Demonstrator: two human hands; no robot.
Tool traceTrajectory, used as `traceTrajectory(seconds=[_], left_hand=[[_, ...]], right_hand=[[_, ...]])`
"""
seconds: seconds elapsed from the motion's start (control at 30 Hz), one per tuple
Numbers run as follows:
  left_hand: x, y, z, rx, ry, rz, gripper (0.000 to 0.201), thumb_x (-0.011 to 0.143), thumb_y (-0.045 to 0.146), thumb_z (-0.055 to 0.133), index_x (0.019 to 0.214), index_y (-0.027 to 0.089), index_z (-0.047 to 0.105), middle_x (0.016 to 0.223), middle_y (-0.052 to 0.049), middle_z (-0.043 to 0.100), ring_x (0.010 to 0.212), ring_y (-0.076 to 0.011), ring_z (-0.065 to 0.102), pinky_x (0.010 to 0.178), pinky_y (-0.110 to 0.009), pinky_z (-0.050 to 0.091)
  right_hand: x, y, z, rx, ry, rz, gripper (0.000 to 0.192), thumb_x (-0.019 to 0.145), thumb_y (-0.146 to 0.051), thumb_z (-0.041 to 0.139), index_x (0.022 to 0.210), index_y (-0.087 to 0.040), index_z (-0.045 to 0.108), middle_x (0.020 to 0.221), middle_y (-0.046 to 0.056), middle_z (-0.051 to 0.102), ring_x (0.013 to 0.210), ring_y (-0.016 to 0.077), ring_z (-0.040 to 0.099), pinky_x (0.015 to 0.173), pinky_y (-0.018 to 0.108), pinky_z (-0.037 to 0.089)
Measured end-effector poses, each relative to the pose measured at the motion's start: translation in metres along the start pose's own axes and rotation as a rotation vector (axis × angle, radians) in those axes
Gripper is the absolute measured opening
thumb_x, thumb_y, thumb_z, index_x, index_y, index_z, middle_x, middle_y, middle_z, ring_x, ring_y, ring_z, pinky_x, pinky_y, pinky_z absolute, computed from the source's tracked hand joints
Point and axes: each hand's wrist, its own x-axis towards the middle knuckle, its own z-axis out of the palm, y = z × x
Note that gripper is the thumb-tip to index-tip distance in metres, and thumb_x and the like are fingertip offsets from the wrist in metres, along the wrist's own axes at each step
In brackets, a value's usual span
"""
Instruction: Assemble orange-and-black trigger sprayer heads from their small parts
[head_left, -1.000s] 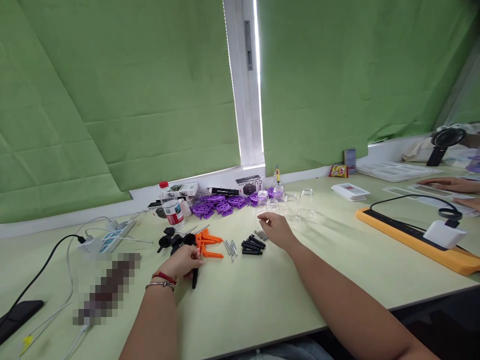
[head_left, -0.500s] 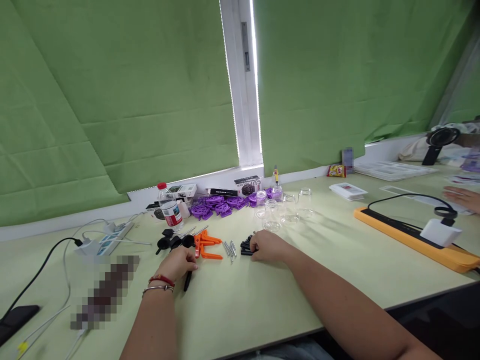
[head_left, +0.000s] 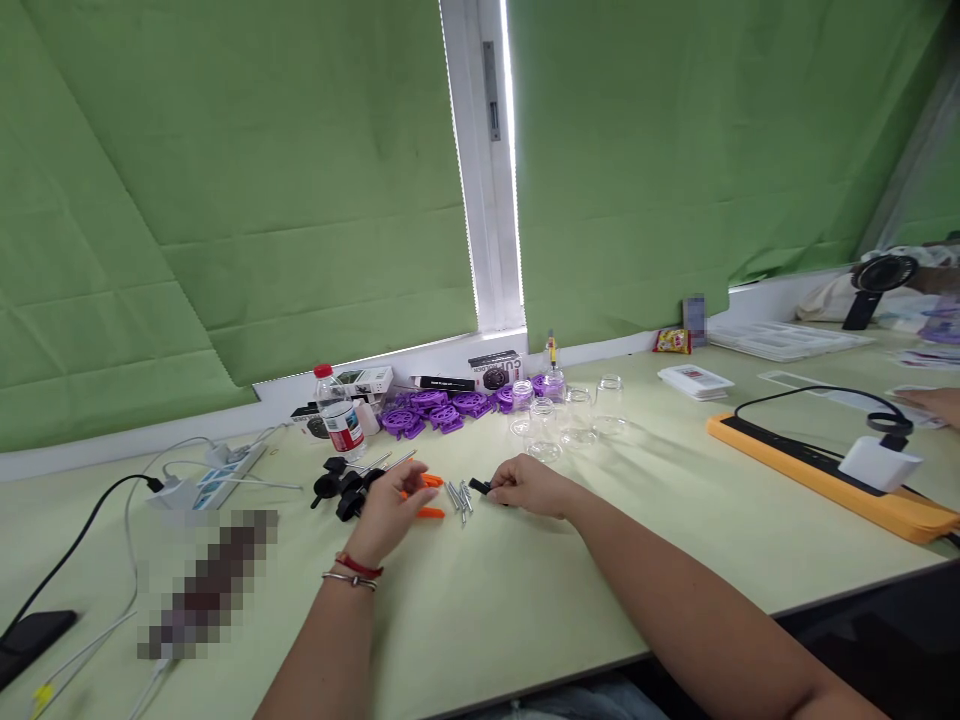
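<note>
My left hand (head_left: 394, 508) hovers over the orange plastic spring clamps (head_left: 432, 481), its thumb and fingers apart and holding nothing that I can see. The hand covers much of the clamps. Just behind it lie several black round-headed pieces with thin metal rods (head_left: 350, 487). My right hand (head_left: 531, 486) pinches a short black stick-like piece (head_left: 480, 487), its tip pointing left; more black shows under the fingers, mostly hidden. Between both hands is a small group of silver screws (head_left: 460, 498) on the table.
Purple plastic parts (head_left: 431, 410), clear glass jars (head_left: 577, 412) and a red-capped bottle (head_left: 343, 415) stand behind. At left are a power strip (head_left: 232, 478) and cables; at right, an orange-edged power strip (head_left: 810, 470) and another person's hand (head_left: 934, 402).
My left hand has moved right and up over the clamps, its fingers spreading; the black stick below it no longer shows. My right hand has lifted a black piece from the small pile.
</note>
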Motion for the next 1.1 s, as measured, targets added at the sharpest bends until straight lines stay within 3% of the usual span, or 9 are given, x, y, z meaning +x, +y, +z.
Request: traceTrajectory(seconds=[0.1,0.23,0.3,0.37,0.47,0.73,1.1], left_hand=[[-0.005,0.016,0.033,-0.309,-0.202,0.016,0.042,0.072,0.038,0.063,0.109,0.019,0.056,0.097,-0.007,0.061,0.077,-0.0162,0.058,0.057,-0.025,0.045],[-0.009,0.027,0.049,-0.465,-0.221,-0.023,0.026,0.077,0.037,0.061,0.092,0.016,0.057,0.068,0.0,0.058,0.06,-0.0117,0.054,0.054,-0.024,0.043],[-0.009,0.028,0.046,-0.48,-0.192,-0.04,0.023,0.076,0.036,0.062,0.086,0.016,0.057,0.062,0.002,0.054,0.054,-0.0092,0.049,0.052,-0.022,0.04],[-0.008,0.028,0.04,-0.464,-0.148,-0.058,0.022,0.075,0.036,0.063,0.081,0.015,0.058,0.06,0.004,0.051,0.05,-0.007,0.044,0.048,-0.021,0.036],[-0.007,0.028,0.036,-0.419,-0.137,-0.091,0.023,0.073,0.037,0.064,0.079,0.015,0.059,0.06,0.005,0.048,0.048,-0.0058,0.038,0.046,-0.02,0.032],[-0.011,0.029,0.045,-0.319,-0.264,-0.056,0.025,0.069,0.039,0.065,0.073,0.015,0.058,0.067,0.001,0.053,0.061,-0.0106,0.046,0.059,-0.024,0.038],[-0.01,0.026,0.046,-0.255,-0.26,-0.04,0.023,0.07,0.037,0.063,0.074,0.015,0.057,0.065,0.002,0.047,0.06,-0.0105,0.042,0.057,-0.024,0.035]], right_hand=[[0.0,-0.001,0.004,0.198,-0.034,-0.082,0.024,0.074,-0.038,0.061,0.081,-0.016,0.066,0.068,-0.001,0.059,0.059,0.0096,0.046,0.054,0.021,0.036],[0.001,-0.002,0.005,0.211,-0.066,-0.134,0.022,0.074,-0.036,0.061,0.082,-0.016,0.068,0.07,-0.001,0.06,0.062,0.01,0.048,0.056,0.021,0.037],[0.003,0.002,-0.002,0.176,0.026,-0.114,0.024,0.076,-0.036,0.058,0.084,-0.016,0.068,0.071,0.0,0.061,0.062,0.0105,0.049,0.057,0.022,0.038],[0.006,0.008,-0.011,0.095,0.202,-0.048,0.025,0.079,-0.035,0.054,0.086,-0.016,0.068,0.07,0.001,0.062,0.061,0.0109,0.05,0.056,0.022,0.038],[0.01,0.017,-0.023,-0.132,0.377,0.076,0.02,0.078,-0.027,0.053,0.083,-0.016,0.069,0.07,0.002,0.064,0.06,0.0115,0.052,0.056,0.022,0.038],[0.018,0.02,-0.019,-0.569,0.272,0.144,0.022,0.078,-0.02,0.055,0.091,-0.024,0.072,0.093,0.003,0.07,0.084,0.0168,0.06,0.064,0.024,0.039],[0.029,0.022,-0.013,-0.653,0.221,0.151,0.021,0.08,-0.023,0.054,0.089,-0.024,0.073,0.092,0.004,0.07,0.086,0.0178,0.061,0.065,0.024,0.039]])
